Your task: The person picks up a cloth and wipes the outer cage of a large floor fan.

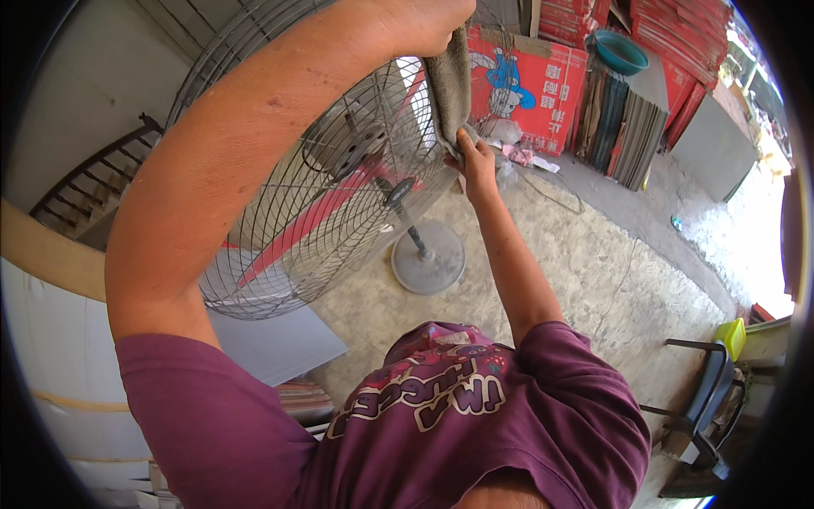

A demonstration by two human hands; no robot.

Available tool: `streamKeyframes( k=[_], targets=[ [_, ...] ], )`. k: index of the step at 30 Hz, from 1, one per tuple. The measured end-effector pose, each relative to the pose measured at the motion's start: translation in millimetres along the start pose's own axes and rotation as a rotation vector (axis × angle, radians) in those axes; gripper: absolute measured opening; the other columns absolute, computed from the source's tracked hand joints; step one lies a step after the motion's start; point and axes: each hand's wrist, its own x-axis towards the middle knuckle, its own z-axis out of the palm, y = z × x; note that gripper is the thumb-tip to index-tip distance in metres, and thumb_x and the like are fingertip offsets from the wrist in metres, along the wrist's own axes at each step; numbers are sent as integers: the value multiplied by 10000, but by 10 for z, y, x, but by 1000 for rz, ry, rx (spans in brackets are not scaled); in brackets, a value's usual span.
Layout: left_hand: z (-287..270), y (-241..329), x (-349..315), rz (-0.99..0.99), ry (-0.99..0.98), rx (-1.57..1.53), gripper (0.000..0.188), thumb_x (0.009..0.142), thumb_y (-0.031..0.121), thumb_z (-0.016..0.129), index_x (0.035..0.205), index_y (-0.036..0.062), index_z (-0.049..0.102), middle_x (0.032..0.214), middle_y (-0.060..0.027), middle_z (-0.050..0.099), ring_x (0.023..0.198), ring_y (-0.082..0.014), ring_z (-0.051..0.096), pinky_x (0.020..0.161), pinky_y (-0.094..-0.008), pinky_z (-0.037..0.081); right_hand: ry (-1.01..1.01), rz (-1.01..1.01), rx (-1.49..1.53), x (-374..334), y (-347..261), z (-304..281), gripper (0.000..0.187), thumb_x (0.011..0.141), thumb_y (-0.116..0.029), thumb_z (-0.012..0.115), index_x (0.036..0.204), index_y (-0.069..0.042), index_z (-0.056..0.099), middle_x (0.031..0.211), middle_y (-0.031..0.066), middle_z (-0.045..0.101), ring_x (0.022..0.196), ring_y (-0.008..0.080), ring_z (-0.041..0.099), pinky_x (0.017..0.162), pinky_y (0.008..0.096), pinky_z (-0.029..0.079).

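A large pedestal fan with a wire guard (280, 246) and red blades (305, 222) stands in front of me, its round grey base (428, 257) on the floor. A grey-brown cloth (452, 81) hangs along the right edge of the guard. My left hand (437, 24), at the top edge of the view, is closed on the cloth's upper end, and its fingers are mostly hidden. Lower down, my right hand (476, 165) pinches the cloth's bottom end between thumb and fingers, beside the guard's rim.
Red printed cardboard (543, 93) and stacked flat sheets (627, 127) stand at the back right, with a teal basin (621, 53) on top. A dark chair (708, 394) is at the lower right. A grey panel (275, 343) lies below the fan. Stair railing (93, 174) shows at left.
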Motion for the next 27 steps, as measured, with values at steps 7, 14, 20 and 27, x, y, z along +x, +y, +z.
streamKeyframes(
  k=[7,14,20,27],
  targets=[
    [-541,-185,-436,-22,13,48,144,647,137,592,707,13,631,815,-143,575,881,-299,557,795,-426,407,-117,-82,4,-383,-62,379,299,860,-300,641,984,-36,578,850,20,598,713,101,594,604,274,539],
    [-777,-201,-919,-84,78,10,170,684,153,589,747,-4,603,861,-158,560,923,-309,551,885,-477,388,-142,-120,-28,-648,-23,564,304,869,-291,633,1032,-40,581,899,23,616,750,108,594,627,279,528],
    [-1221,-76,-1424,-181,-30,58,160,687,151,629,710,0,582,830,-147,542,866,-289,540,805,-430,391,-207,-142,-79,-793,161,722,309,863,-283,644,1059,-51,587,933,21,622,779,113,603,652,286,535],
    [-1324,144,-2040,-230,100,34,205,620,141,716,709,31,567,808,-109,493,804,-267,485,745,-369,370,-209,-207,-129,-1019,169,790,304,859,-250,655,1052,-25,585,939,36,618,785,111,599,654,266,533]
  ],
)
